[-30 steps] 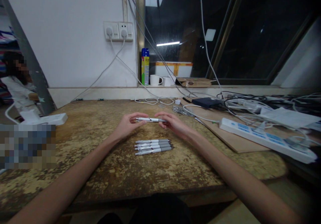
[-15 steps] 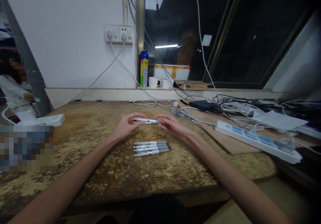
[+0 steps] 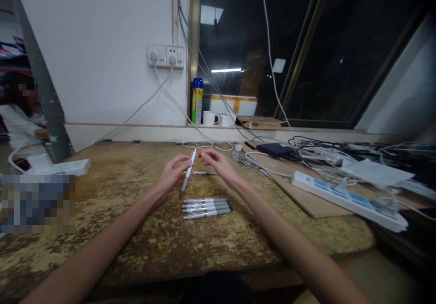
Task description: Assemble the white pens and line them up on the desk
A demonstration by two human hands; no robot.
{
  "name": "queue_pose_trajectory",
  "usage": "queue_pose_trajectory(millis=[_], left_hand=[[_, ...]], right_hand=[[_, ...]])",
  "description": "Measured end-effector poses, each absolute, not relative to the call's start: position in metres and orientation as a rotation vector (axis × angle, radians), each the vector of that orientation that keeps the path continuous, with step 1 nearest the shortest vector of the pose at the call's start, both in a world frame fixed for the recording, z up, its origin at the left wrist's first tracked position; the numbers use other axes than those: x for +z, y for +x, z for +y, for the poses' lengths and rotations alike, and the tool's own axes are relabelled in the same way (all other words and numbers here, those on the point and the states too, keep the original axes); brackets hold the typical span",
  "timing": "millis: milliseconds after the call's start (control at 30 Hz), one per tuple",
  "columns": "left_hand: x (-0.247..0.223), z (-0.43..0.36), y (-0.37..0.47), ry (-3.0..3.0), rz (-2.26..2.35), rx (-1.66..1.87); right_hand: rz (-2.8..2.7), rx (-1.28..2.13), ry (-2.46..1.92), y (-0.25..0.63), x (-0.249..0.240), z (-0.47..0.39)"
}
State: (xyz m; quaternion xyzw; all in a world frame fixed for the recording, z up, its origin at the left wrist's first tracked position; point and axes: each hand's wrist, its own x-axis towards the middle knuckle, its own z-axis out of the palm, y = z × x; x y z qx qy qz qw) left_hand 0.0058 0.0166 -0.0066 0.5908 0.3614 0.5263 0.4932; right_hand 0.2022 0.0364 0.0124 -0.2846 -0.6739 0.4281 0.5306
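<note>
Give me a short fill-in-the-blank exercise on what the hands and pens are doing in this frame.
1. The left hand holds a white pen tilted, its lower tip pointing toward the ____.
2. The pens lying side by side near the hands number ____.
3. The spray can on the window ledge stands to the ____ of the white mug.
4. The right hand is raised over a thin part lying on the ____.

Missing words: table; four; left; table

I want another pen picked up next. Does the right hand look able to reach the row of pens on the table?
Probably yes: the right hand hovers just beyond the row of pens, with only bare table between them.
</note>
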Motion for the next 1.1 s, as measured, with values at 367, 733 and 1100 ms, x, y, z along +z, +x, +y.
queue_pose_trajectory(millis=[367, 733, 1100], left_hand=[[-0.007, 0.016, 0.006, 1.585, 0.878, 1.186], [-0.022, 0.030, -0.013, 1.879, 1.143, 1.095], [-0.022, 0.029, -0.018, 2.150, 1.298, 1.081]], right_hand=[[-1.206, 1.297, -0.489, 0.183, 0.006, 0.047], [-0.808, 1.350, -0.304, 0.229, 0.023, 0.047], [-0.788, 1.358, -0.283, 0.235, 0.025, 0.044]])
